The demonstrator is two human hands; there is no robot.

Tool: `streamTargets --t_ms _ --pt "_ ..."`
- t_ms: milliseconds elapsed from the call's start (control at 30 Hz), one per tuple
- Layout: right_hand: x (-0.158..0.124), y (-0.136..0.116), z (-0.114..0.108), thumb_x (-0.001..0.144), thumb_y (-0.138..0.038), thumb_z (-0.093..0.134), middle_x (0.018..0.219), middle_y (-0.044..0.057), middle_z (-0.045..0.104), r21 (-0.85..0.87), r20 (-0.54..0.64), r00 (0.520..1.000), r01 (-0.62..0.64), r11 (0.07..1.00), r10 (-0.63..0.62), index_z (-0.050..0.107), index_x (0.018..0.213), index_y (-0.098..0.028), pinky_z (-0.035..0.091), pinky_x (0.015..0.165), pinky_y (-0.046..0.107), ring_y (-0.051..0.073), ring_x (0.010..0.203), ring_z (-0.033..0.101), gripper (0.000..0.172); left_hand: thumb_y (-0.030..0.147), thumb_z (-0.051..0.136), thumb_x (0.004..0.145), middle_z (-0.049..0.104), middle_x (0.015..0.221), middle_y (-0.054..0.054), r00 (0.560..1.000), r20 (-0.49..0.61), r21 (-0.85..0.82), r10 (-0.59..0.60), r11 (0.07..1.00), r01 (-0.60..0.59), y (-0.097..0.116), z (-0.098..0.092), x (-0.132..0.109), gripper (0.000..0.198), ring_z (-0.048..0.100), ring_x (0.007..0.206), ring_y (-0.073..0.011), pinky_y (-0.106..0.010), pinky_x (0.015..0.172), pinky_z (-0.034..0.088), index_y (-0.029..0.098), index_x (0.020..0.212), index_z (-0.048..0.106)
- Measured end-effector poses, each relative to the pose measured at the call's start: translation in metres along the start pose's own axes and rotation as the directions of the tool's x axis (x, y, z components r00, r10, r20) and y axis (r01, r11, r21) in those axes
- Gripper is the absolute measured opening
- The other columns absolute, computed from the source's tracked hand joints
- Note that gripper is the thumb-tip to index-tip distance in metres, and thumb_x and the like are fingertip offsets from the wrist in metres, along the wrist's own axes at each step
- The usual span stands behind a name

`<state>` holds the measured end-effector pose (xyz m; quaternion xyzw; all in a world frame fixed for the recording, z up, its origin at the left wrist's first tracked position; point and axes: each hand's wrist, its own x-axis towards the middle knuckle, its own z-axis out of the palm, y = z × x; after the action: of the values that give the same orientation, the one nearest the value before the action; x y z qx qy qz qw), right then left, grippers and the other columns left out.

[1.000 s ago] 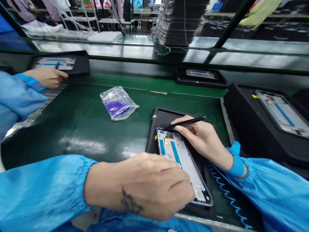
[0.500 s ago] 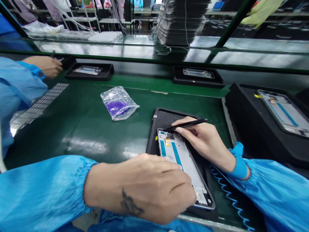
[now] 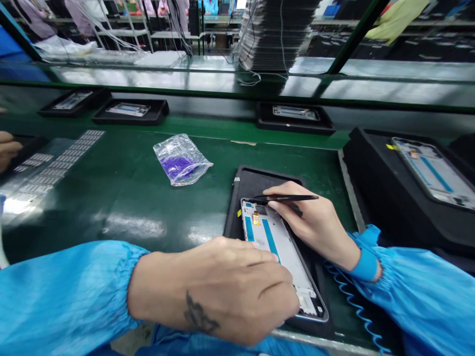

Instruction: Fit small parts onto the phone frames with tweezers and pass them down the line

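A silver phone frame with blue strips and a small gold-coloured flex piece lies in a black foam tray. Across its lower left side rests my left hand, closed with the fingers curled over the frame; the fingertips are mostly hidden. Black tweezers are pinched in my right hand, at the frame's top end. Their tips reach the frame's upper edge, where the fine parts are too small to make out.
A clear zip bag of purple bits lies left of the tray. Along the back stand several black trays with phone frames. At right, a taller foam stack bears another frame. A co-worker's hand shows at the left edge. A coiled blue cord hangs near my right sleeve.
The tweezers have tilted flatter, while my left hand stays on the frame. The co-worker's arm at left has drawn back from the rear tray. The view has shifted slightly.
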<state>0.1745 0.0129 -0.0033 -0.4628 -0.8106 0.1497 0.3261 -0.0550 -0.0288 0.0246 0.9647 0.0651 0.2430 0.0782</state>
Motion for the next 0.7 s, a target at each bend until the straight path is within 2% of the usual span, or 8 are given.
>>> streamTargets --t_ms 300,500,700 --pt "0.0077 -0.0002 -0.0032 0.092 -0.035 0.06 0.106 0.004 0.076 0.117 0.011 0.991 -0.136 0.984 0.135 0.075 0.094 -0.025 0.057 0.086 0.04 0.024 0.094 0.071 0.018 0.019 0.037 0.101 0.074 0.097 -0.006 1.0 0.02 0.01 -0.003 1.0 0.003 0.0011 -0.0009 0.0007 0.031 0.069 0.086 -0.0156 -0.028 0.088 0.058 0.019 0.084 0.062" --pt "0.0087 0.0032 -0.0013 0.089 -0.042 0.064 0.106 0.004 0.076 0.263 0.021 0.971 -0.236 0.935 0.239 0.076 0.098 -0.027 0.059 0.082 0.04 0.026 0.092 0.072 0.021 0.021 0.038 0.102 0.072 0.1 -0.009 1.0 0.017 0.0 0.023 1.0 -0.023 -0.0007 -0.0005 -0.0002 0.027 0.069 0.085 -0.0161 -0.029 0.088 0.058 0.017 0.086 0.06" --pt "0.0091 0.0055 -0.0005 0.091 -0.039 0.062 0.107 0.004 0.076 0.208 0.03 0.978 -0.208 0.956 0.206 0.073 0.101 -0.024 0.06 0.079 0.037 0.023 0.093 0.072 0.021 0.02 0.035 0.103 0.072 0.099 -0.008 0.999 0.03 0.026 0.022 0.999 -0.023 0.0004 0.0001 -0.0002 0.028 0.069 0.087 -0.0158 -0.03 0.089 0.059 0.017 0.087 0.058"
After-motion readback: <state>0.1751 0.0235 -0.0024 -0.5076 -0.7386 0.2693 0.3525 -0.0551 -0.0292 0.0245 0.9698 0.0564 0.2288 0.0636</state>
